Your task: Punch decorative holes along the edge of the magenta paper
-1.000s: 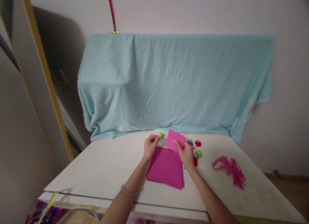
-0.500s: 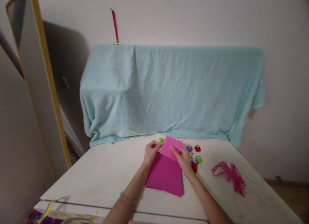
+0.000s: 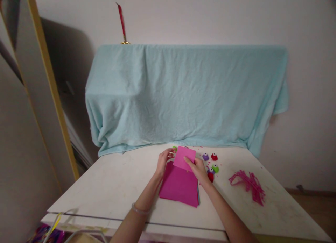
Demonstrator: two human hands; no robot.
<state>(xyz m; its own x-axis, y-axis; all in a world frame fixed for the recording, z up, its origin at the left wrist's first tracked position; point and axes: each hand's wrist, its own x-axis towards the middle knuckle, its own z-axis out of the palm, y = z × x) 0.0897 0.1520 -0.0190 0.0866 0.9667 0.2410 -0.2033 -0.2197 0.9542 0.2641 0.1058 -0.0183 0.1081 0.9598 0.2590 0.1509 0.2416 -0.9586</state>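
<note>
The right hand (image 3: 198, 170) pinches the small pink square (image 3: 180, 158), thumb on top; the square reaches forward and leftward from it, no long axis evident; the left hand (image 3: 163, 162), fingers loosely bent, is just beside the square's left edge, its grip impossible to tell; beneath and nearer the body, the magenta sheet (image 3: 179, 187) lies on the surface (image 3: 123, 187).
</note>
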